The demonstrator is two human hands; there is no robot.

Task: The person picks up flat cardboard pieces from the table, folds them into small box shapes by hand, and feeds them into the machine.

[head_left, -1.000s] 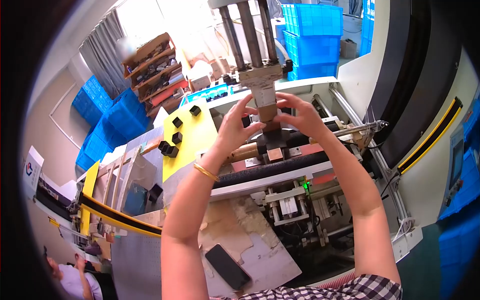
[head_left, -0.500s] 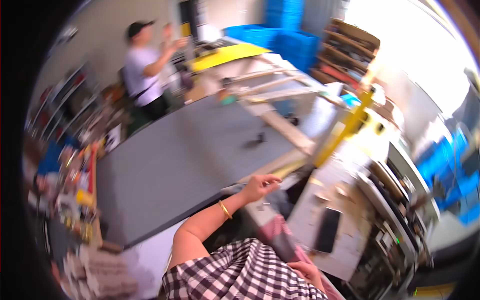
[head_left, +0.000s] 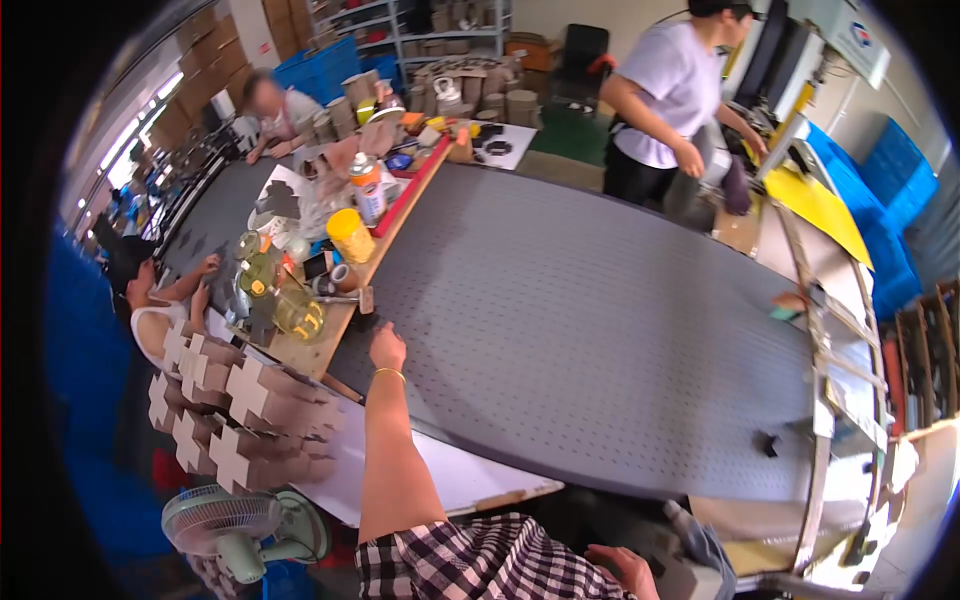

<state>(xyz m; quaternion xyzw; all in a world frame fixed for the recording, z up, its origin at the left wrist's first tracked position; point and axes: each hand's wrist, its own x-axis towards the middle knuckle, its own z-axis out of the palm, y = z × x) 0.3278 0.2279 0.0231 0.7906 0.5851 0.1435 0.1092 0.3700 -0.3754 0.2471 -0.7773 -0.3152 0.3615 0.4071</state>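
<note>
My left hand point(head_left: 388, 348), with a gold bracelet point(head_left: 390, 374) at the wrist, reaches over the left end of a grey, dotted work surface point(head_left: 580, 320). Its fingers are curled together beside a small black piece point(head_left: 364, 322) at the edge of a wooden shelf board point(head_left: 325, 345); whether they grip it is unclear. A hammer-like tool point(head_left: 364, 299) lies just above. My right hand point(head_left: 625, 570) rests low by my checked shirt, fingers loosely extended and partly cut off, with nothing visible in it. Another black piece point(head_left: 768, 443) lies on the right of the surface.
Shelf clutter includes a spray can point(head_left: 368, 190), a yellow tub point(head_left: 350, 236) and jars. Stacked brown cut-outs point(head_left: 245, 400) and a fan point(head_left: 240, 525) stand at left. A wooden frame point(head_left: 822, 400) borders the right end. Co-workers stand beyond point(head_left: 665, 90) and at left point(head_left: 160, 320).
The view has swung left, showing the shelf clutter, fan and more people. My left hand has moved from the near right edge to the left end of the surface. My right hand stays low.
</note>
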